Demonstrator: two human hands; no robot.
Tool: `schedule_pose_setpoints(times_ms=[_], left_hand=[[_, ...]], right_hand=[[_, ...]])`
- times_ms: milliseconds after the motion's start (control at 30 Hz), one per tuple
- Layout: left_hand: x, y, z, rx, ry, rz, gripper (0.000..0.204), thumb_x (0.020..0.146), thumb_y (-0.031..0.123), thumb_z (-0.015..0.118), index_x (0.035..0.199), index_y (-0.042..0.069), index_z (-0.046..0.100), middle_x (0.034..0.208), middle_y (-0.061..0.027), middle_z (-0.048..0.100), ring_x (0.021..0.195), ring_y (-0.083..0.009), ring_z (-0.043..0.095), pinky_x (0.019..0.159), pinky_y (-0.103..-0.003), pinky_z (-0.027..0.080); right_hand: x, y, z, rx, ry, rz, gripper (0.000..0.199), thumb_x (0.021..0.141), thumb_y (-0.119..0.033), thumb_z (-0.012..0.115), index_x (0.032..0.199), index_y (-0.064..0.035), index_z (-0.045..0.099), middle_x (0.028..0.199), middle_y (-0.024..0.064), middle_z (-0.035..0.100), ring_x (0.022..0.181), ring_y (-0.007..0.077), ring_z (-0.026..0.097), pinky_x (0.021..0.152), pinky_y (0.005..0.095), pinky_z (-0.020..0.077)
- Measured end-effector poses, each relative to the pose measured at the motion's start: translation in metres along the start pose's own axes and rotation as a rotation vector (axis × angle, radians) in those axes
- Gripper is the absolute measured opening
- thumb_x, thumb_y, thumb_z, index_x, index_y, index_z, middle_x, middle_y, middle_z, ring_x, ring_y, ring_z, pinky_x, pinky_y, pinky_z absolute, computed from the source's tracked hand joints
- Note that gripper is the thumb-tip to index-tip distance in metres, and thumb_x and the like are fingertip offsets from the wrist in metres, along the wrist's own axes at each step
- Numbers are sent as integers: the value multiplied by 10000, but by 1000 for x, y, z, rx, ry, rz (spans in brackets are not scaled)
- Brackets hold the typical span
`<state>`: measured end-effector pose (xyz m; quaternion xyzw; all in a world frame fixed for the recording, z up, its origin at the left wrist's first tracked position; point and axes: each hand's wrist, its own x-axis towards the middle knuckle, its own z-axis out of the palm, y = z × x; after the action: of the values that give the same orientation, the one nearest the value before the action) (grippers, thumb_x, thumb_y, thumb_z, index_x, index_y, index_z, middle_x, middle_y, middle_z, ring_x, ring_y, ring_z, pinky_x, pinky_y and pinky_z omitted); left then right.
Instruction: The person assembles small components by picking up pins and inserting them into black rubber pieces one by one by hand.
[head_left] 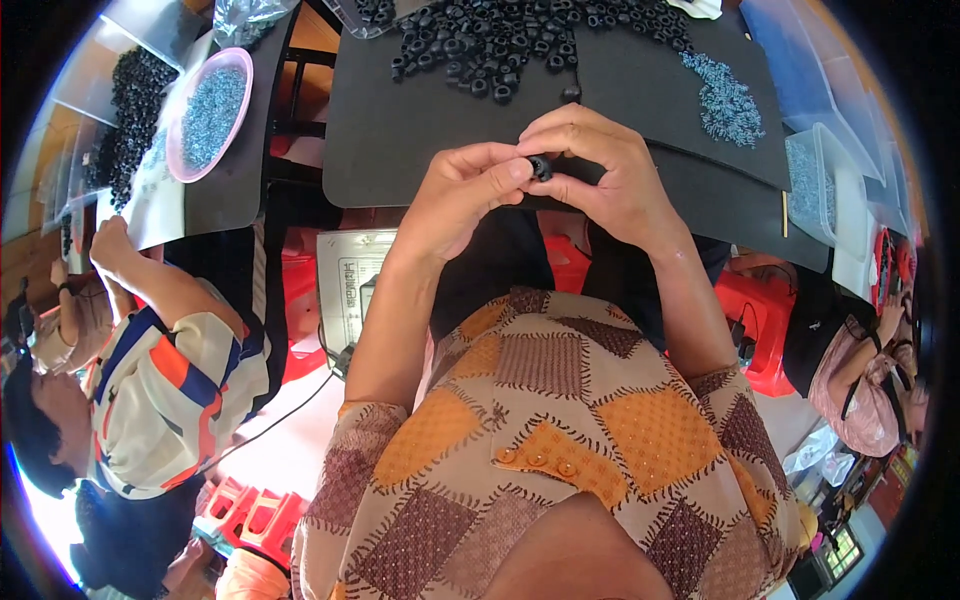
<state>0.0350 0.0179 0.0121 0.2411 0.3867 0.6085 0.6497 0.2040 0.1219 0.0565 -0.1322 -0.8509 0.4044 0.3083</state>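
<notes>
Head view: both hands meet over the near edge of a dark grey tabletop mat (pixel 420 130). The left hand (pixel 462 192) and right hand (pixel 610 170) pinch one small black rubber ring (pixel 541 166) between their fingertips, fingers curled closed around it. Along the mat's far edge lies a heap of black rubber rings (pixel 510 35), a pile of small silvery-blue screws (pixel 725 100) toward its right edge. A co-worker's pink round bowl of screws (pixel 208 112) sits on the neighbouring table.

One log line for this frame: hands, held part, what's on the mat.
left hand + right hand: pinching small black ring | mat: black ring pile, blue-grey screw heap
</notes>
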Motion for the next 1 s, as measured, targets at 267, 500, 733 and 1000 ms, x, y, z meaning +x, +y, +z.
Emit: schedule_pose_setpoints(times_ms=[267,500,733,1000], left_hand=[[5,-6,-3,220,-87,27,238,896,160,704,1055,-17,713,895,-49,703,792,-101,623,737,-252,507],[8,-6,12,411,-27,28,231,956,149,646,1111,-15,695,1000,-88,713,867,-117,648,795,-256,526],[10,-4,6,392,-16,22,268,959,150,645,1174,-8,671,1045,-110,712,905,-126,659,806,-258,541],[9,-10,13,379,35,65,281,955,127,647,1203,-7,656,1049,-110,709,893,-120,655,812,-254,543]], right_hand=[[-12,7,-6,-39,60,-16,226,730,-56,794,929,-15,696,894,110,684,808,246,674,723,333,538],[-29,22,-50,-217,-71,181,253,799,-77,736,1036,-45,654,955,108,675,836,273,668,720,359,530],[-10,32,-239,-571,445,318,274,923,-192,626,1171,-91,683,1080,23,685,846,123,651,806,269,511],[10,65,-261,-1086,572,-80,243,906,-217,669,1080,-48,685,1002,85,701,966,235,656,890,324,485]])
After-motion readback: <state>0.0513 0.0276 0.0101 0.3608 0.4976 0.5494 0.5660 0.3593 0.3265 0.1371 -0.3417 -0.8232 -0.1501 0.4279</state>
